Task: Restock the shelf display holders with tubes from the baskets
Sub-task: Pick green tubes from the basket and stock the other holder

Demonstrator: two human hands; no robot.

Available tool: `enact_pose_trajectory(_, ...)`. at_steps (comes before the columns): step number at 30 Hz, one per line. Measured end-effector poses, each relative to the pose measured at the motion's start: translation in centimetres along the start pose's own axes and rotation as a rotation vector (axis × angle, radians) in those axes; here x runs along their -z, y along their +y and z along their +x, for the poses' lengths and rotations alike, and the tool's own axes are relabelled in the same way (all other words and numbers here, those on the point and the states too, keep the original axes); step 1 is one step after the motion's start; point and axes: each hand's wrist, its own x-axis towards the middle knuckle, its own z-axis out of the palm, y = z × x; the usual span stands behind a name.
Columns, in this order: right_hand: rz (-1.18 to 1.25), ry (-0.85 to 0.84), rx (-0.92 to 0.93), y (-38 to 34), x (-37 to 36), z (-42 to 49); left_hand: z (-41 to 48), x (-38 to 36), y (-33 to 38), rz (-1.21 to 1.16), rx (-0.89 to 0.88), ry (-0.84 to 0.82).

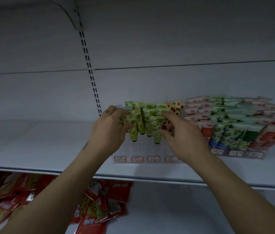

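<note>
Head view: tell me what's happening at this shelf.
A person works at a clear display holder on the white shelf. The left hand grips the green-patterned tubes on its left side; the right hand pinches a red-patterned tube on its right. The neighbouring holder is already full. Red packets lie on the shelf below.

White shelf (32,141) with tube holders (143,150)

One wide-angle head camera faces the white shelf (32,141) from close in front, slightly above its surface.
</note>
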Motion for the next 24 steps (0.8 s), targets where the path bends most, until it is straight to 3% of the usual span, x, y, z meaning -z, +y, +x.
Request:
enact_pose_trajectory(8, -0.001, 0.006, -0.02, 0.0, 0.4, -0.9, 0.4, -0.3, -0.1, -0.055, 0.002, 0.053)
enact_pose_trajectory(16, -0.029, -0.102, -0.07, -0.4, 0.0, -2.4, 0.7, -0.2, 0.7, -0.06, -0.03, 0.066)
enact_pose_trajectory(24, -0.076, -0.182, -0.078, -0.1, 1.2, -5.8, 0.6, -0.5, 1.3, -0.105, 0.124, 0.033)
